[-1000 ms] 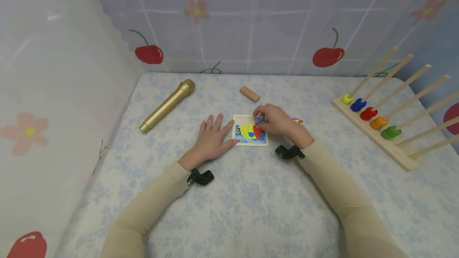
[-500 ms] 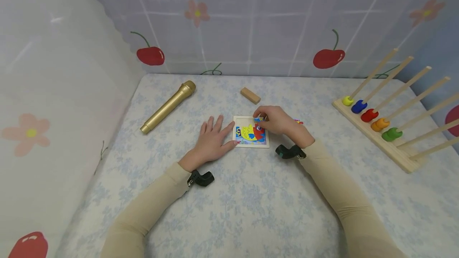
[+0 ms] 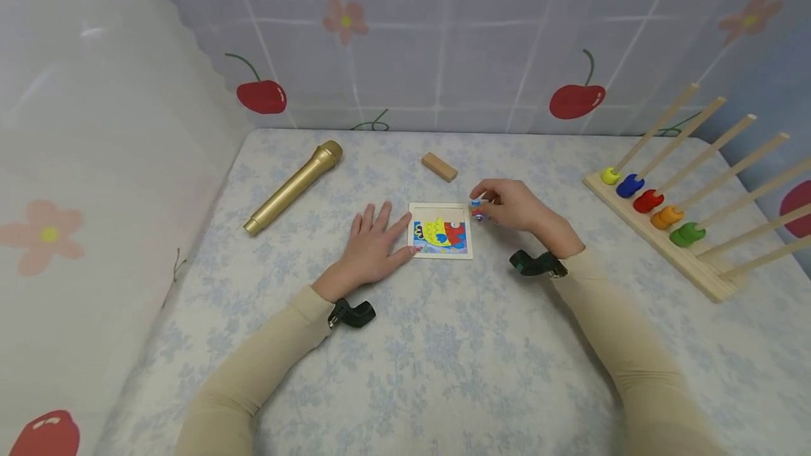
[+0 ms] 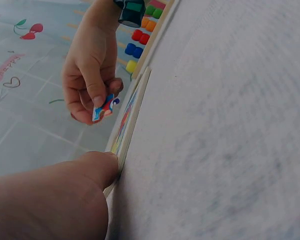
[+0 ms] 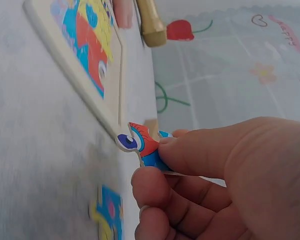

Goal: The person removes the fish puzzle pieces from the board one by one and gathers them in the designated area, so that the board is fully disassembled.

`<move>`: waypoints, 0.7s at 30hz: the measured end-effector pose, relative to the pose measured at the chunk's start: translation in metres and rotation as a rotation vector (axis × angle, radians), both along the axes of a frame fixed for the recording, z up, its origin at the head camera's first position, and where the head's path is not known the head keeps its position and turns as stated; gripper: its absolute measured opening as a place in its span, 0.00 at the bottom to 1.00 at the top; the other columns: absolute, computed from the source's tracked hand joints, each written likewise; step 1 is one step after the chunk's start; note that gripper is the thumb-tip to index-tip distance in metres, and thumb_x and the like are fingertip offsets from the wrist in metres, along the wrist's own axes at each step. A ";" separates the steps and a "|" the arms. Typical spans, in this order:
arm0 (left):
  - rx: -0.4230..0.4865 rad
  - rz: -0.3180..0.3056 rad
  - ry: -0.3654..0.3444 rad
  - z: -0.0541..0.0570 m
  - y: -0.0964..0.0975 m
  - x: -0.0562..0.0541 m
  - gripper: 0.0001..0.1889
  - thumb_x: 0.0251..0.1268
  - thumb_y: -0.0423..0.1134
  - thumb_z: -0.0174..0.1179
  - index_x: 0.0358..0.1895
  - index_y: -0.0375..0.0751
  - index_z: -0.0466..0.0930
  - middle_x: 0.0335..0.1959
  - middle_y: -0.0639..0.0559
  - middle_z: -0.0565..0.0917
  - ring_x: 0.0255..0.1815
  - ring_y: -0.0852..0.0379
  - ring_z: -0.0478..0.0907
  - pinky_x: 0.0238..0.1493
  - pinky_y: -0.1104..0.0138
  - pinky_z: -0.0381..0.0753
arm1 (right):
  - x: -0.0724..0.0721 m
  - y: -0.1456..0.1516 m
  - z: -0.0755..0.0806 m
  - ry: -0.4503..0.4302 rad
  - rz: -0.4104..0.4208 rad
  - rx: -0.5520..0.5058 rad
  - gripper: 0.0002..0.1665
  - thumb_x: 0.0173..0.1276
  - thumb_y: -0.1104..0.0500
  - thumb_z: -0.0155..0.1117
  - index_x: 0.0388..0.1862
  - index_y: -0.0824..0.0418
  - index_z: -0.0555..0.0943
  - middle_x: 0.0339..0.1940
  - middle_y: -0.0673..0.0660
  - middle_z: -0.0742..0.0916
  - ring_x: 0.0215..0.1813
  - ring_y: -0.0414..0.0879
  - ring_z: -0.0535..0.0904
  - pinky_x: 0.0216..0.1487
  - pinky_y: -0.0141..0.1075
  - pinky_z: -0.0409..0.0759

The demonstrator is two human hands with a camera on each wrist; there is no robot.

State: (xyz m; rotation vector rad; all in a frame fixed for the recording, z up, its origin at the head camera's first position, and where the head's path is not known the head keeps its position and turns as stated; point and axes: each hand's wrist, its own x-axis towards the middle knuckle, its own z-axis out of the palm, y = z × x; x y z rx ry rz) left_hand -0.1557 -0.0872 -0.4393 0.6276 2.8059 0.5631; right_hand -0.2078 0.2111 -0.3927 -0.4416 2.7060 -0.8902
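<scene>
A small flat puzzle piece (image 5: 147,145), printed blue and red with a dark-blue eye, is just outside the right side of a square puzzle tray (image 3: 446,213) with a pale wooden frame. The right hand (image 3: 516,206) pinches it between thumb and fingers. A yellow, red and blue picture (image 3: 440,236), seemingly a fish, fills the tray's nearer part; the far strip is bare, so the picture looks mostly laid, with that row left. A loose blue-and-yellow piece (image 5: 111,210) lies on the counter (image 3: 431,371), which is covered in blue-flowered cloth.

In the frame half a second earlier, the right hand is over the tray's far right corner; now it is off to the right with the piece, and that corner shows bare. The left hand (image 3: 374,248) stays spread, touching the tray's left edge.

Farther out are a light-brown wooden block (image 3: 440,167) beyond the tray, a gold microphone (image 3: 294,187) to the left and a wooden peg stand (image 3: 659,237) with coloured beads at right.
</scene>
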 end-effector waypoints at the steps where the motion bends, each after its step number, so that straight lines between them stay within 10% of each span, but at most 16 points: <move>1: -0.002 0.001 0.000 0.000 0.000 0.000 0.37 0.76 0.61 0.50 0.83 0.53 0.55 0.85 0.36 0.44 0.85 0.30 0.33 0.80 0.36 0.38 | 0.000 0.005 0.000 -0.001 -0.007 0.001 0.16 0.73 0.65 0.57 0.56 0.66 0.81 0.46 0.65 0.85 0.36 0.51 0.77 0.36 0.36 0.77; 21: -0.013 -0.001 0.007 -0.002 0.000 -0.001 0.37 0.76 0.61 0.51 0.83 0.53 0.55 0.85 0.36 0.44 0.85 0.30 0.33 0.80 0.36 0.38 | 0.010 0.082 -0.001 -0.019 -0.115 0.061 0.15 0.74 0.65 0.59 0.57 0.69 0.80 0.51 0.72 0.84 0.41 0.54 0.80 0.37 0.34 0.79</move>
